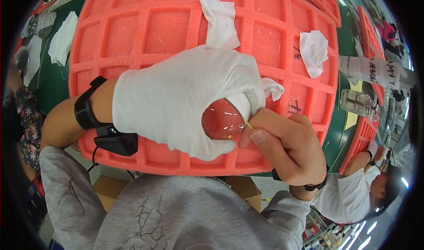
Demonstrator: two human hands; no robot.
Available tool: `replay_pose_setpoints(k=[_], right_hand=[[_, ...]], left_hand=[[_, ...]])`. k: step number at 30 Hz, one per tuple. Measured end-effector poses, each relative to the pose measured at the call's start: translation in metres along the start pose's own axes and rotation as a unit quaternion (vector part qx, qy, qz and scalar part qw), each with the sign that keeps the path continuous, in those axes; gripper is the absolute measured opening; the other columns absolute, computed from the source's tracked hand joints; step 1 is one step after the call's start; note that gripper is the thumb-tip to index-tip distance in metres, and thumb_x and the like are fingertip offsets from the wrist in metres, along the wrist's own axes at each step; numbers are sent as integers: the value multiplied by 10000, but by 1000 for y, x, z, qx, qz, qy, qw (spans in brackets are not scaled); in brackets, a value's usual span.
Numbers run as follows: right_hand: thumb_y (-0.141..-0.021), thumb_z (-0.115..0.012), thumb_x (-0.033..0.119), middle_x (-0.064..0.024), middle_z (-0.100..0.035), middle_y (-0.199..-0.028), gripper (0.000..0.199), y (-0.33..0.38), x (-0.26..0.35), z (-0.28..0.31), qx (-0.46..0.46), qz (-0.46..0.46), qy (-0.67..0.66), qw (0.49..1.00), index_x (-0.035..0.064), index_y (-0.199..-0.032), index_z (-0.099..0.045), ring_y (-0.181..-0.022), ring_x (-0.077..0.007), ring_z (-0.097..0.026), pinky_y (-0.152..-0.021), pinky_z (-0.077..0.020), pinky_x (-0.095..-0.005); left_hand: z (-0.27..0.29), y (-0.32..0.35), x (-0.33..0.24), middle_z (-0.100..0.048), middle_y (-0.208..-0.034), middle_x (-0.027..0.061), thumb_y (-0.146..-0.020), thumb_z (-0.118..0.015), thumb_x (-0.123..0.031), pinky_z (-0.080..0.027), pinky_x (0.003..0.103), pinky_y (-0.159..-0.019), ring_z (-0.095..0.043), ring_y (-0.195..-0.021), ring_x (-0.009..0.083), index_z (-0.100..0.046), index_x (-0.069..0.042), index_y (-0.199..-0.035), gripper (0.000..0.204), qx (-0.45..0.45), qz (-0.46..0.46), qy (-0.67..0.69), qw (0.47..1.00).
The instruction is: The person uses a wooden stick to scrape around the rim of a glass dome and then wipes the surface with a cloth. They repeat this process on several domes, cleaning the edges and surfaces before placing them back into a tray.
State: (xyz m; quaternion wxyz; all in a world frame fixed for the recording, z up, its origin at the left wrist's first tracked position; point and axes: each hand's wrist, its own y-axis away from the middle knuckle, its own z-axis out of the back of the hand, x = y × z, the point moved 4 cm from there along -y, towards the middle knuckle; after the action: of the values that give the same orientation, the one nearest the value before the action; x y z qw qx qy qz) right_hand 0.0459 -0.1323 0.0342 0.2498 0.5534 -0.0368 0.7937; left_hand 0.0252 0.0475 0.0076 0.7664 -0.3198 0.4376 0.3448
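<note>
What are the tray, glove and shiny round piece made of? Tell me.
Tray: probably foam, matte; its surface looks grainy. Glove: likely fabric, matte; it creases softly. Round piece: glass or plastic, glossy; bright reflections show, but which is unclear.

Yellowish stick (248,124), white glove (176,91), coral tray (192,27), branch-patterned grey sweatshirt (181,210)

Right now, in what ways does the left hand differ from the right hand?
The left hand wears a white glove; the right hand is bare. The left hand holds a glossy round piece; the right hand pinches a thin stick. Both have black wristbands.
</note>
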Motion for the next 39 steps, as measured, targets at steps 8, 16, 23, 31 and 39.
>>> replay_pose_setpoints(k=[8,16,23,31,39], right_hand=[[-986,-510,38,-64,-646,-733,167,-1,2,-3,-5,-7,-8,1000,-2,-897,-646,-480,-155,-518,-474,-376,-290],[-985,-515,35,-67,-636,-719,164,-2,8,-7,-37,-19,10,999,-5,-880,-635,-488,-163,-530,-476,-376,-293],[-977,-516,32,-64,-626,-699,159,-2,4,-3,-42,-24,16,999,-4,-879,-637,-497,-153,-522,-486,-373,-284],[-972,-501,26,-38,-571,-638,183,-3,7,-5,-37,-17,-21,999,0,-866,-647,-480,-131,-470,-479,-338,-272],[-981,-500,49,-31,-550,-606,194,-2,11,-8,-41,-61,-14,997,0,-856,-641,-459,-108,-437,-476,-332,-275]], left_hand=[[-2,1,-1,-629,-958,67,-610,-847,-185,-496,397,-715,-618,-824,298,-666,-120,-1020,452,-5,-33,-44,998],[-4,4,2,-615,-989,70,-611,-862,-200,-490,407,-714,-607,-820,312,-657,-122,-1043,485,-18,-26,-46,998],[-3,1,2,-630,-985,63,-630,-854,-191,-498,398,-719,-615,-832,301,-657,-111,-1036,458,-13,-28,-24,999],[-3,7,6,-640,-988,62,-647,-846,-168,-500,393,-717,-621,-844,297,-653,-104,-1032,435,-21,14,31,999],[-5,4,2,-623,-992,73,-652,-848,-174,-490,403,-701,-608,-835,307,-647,-107,-1020,424,-17,-8,-35,999]])
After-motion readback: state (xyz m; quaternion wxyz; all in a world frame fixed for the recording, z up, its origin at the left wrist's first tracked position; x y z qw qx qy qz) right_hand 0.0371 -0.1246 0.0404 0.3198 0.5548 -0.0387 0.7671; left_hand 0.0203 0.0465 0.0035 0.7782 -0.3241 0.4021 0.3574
